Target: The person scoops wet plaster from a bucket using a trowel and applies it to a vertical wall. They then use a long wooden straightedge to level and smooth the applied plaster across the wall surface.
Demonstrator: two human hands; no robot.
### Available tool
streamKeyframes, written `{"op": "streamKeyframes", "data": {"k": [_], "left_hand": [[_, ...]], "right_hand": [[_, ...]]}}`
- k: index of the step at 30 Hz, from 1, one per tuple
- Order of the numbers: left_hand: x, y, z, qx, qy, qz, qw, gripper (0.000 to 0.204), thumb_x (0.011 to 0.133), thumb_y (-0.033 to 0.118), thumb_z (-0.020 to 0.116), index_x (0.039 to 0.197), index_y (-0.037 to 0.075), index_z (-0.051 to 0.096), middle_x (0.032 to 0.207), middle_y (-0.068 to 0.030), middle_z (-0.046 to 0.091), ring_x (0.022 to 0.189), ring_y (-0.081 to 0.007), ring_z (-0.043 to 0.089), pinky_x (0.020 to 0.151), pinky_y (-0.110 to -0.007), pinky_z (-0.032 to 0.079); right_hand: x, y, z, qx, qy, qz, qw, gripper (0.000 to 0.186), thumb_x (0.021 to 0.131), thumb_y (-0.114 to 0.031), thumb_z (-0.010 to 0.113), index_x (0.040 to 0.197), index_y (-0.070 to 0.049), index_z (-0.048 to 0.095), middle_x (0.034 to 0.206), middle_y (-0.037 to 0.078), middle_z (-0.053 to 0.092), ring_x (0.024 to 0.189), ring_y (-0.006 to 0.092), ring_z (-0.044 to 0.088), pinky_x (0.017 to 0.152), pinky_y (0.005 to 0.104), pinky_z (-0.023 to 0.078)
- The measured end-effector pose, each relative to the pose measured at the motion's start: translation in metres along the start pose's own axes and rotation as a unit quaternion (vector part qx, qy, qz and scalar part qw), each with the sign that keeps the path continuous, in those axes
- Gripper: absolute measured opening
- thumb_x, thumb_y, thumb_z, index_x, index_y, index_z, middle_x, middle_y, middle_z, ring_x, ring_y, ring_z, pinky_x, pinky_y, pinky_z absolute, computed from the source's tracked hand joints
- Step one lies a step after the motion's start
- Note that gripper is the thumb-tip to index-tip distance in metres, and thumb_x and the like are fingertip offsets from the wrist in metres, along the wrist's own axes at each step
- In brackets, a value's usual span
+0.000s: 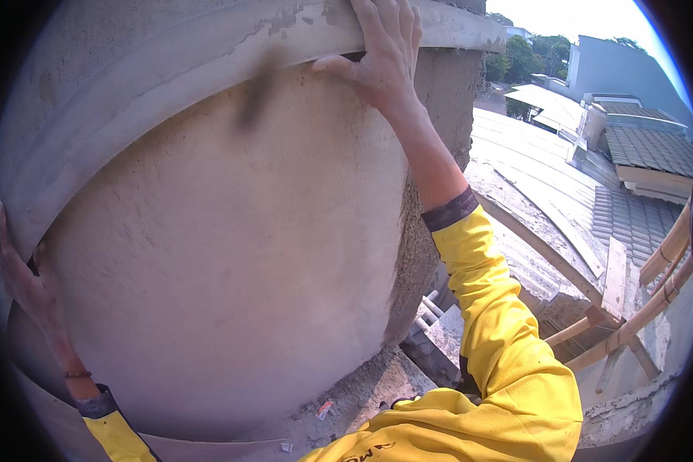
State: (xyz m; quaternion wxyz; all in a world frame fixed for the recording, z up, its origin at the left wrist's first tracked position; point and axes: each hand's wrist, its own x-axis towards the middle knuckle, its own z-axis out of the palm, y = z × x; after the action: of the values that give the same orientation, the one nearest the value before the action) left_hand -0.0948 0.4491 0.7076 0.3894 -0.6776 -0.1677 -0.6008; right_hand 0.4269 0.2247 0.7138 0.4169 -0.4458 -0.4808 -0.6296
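Note:
A long grey straightedge, smeared with dried cement, runs across the upper part of a plastered wall; the lens makes it look curved. My right hand grips it near its right end, thumb under the lower edge and fingers laid up over its face. At the far left, my left hand holds the other end, fingers along the outer side and thumb at the lower edge. Below the bar the plaster looks smooth and damp. A dark blurred streak in front of the wall is too unclear to name.
The wall's rough corner ends right of centre, above a dusty ledge with scraps. Beyond lie bamboo poles, wooden planks, a pale metal roof and tiled roofs farther off.

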Motion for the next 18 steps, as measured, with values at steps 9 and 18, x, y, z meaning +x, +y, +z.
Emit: {"op": "streamKeyframes", "data": {"k": [9, 18], "left_hand": [[-0.210, 0.097, -0.036, 0.117, -0.093, -0.038, 0.988, 0.077, 0.098, 0.057, 0.056, 0.160, 0.017, 0.034, 0.161, -0.0123, 0.041, 0.153, -0.0405, 0.032, 0.123, -0.066, 0.020], [-0.059, 0.092, -0.010, 0.087, -0.045, -0.064, 0.993, 0.073, 0.102, 0.050, 0.055, 0.162, 0.016, 0.032, 0.161, -0.0102, 0.042, 0.152, -0.0353, 0.035, 0.124, -0.061, 0.022]], "right_hand": [[-0.198, -0.088, -0.065, -0.034, -0.138, 0.082, 0.986, 0.112, 0.052, -0.075, 0.080, 0.151, -0.035, 0.048, 0.146, -0.001, 0.044, 0.150, 0.0301, 0.026, 0.129, 0.0601, 0.009], [-0.027, 0.013, -0.035, 0.002, -0.079, 0.022, 0.997, 0.116, 0.051, -0.073, 0.082, 0.154, -0.037, 0.044, 0.150, -0.001, 0.040, 0.151, 0.0281, 0.024, 0.129, 0.0600, 0.011]]}}
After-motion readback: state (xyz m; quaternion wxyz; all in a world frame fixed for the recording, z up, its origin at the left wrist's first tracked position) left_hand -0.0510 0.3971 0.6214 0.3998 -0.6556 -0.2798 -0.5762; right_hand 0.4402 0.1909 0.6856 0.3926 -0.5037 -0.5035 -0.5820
